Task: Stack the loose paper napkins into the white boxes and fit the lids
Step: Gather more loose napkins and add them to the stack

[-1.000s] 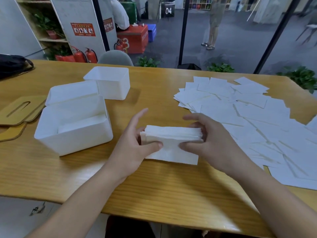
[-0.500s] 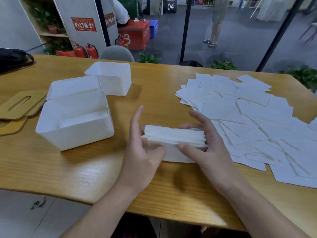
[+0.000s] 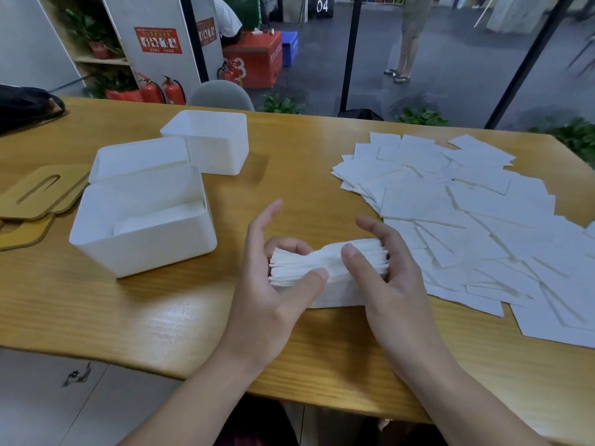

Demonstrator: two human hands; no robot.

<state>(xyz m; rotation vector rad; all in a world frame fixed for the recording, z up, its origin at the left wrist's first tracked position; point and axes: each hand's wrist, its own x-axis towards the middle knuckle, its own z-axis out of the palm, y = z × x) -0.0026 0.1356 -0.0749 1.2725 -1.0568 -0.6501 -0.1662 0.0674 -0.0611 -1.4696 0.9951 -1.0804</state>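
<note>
Your left hand (image 3: pixel 273 281) and right hand (image 3: pixel 383 272) pinch the napkin stack (image 3: pixel 325 262) at centre frame; its long axis runs left-right, the nearest white box (image 3: pixel 141 252) just left, nearer your left hand.

White numerals "04" legible on a small black sign (image 3: pixel 322 7) standing on the grey floor at top centre. Red-and-white notice (image 3: pixel 158 40) on the white pillar, and a second red one (image 3: pixel 207 30) on its side face: print too small to read. Pale markings on the red box (image 3: pixel 254 59): illegible.
</note>
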